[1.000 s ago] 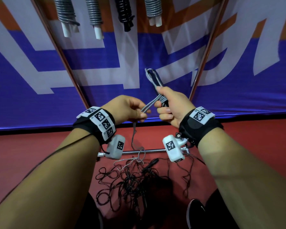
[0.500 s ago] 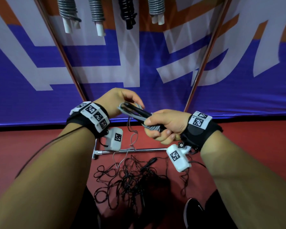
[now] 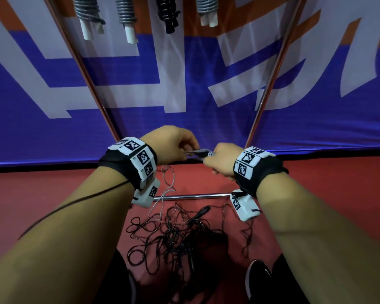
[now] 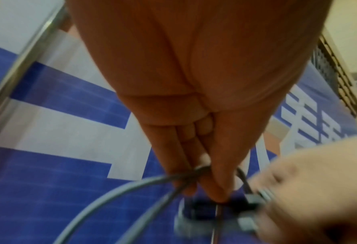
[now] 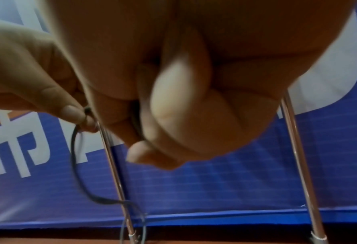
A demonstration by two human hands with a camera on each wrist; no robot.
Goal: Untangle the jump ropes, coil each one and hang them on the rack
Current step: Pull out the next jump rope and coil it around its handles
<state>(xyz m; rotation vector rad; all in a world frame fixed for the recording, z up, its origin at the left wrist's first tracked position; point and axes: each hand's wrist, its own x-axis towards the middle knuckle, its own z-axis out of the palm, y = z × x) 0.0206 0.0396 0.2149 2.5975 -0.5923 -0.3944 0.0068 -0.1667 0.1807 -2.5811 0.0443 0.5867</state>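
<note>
In the head view my hands meet low in front of the rack. My right hand (image 3: 214, 162) grips a folded grey jump rope bundle (image 3: 199, 152), held about level. The wrist views show my left hand (image 3: 185, 150) pinching that rope's loose grey cord (image 4: 131, 186) right beside the bundle. This cord (image 3: 169, 183) trails down to the floor. A tangle of black ropes (image 3: 180, 238) lies on the red floor below my hands. Several coiled ropes (image 3: 125, 12) hang from the top of the rack. The bundle is mostly hidden by my fingers.
The rack's two slanted metal legs (image 3: 83, 73) and its low crossbar (image 3: 193, 196) stand before a blue and white banner (image 3: 53, 139). My black shoe (image 3: 257, 279) is beside the tangle. Wrist camera boxes hang under both wrists.
My right hand has tipped the grey bundle from upright to level and lowered it. My left hand has moved in over the bundle's end with the cord.
</note>
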